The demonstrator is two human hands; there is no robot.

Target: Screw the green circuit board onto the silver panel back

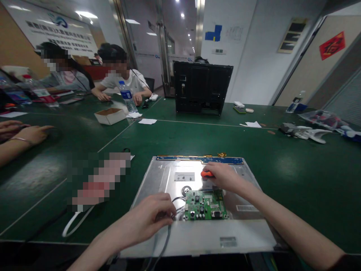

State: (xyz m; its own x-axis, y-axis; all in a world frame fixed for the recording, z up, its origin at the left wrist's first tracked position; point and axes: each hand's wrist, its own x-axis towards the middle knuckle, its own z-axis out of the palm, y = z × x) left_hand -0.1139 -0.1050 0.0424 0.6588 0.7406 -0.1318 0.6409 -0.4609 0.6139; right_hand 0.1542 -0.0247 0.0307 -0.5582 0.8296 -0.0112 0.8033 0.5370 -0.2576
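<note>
A silver display panel (248, 233) lies flat on the table in front of me, back side up. A green circuit board (207, 205) rests on its middle. Beside the board's left edge, my left hand (160, 210) is closed with its fingertips on thin dark cables (166, 241) that run to the board and down over the panel's near edge. My right hand (221, 176) is wrapped round an orange-handled tool (207, 174), above the panel just past the board; its working end is hidden. Several small screws (184, 177) lie on a pale patch left of it.
Along the panel's far edge runs a blue circuit strip (183, 159). A black monitor (203, 88) stands behind. To the left are a blurred pinkish object (104, 177), a small box (110, 116), a water bottle (127, 96) and other people. Plastic-wrapped items (324, 118) lie far right.
</note>
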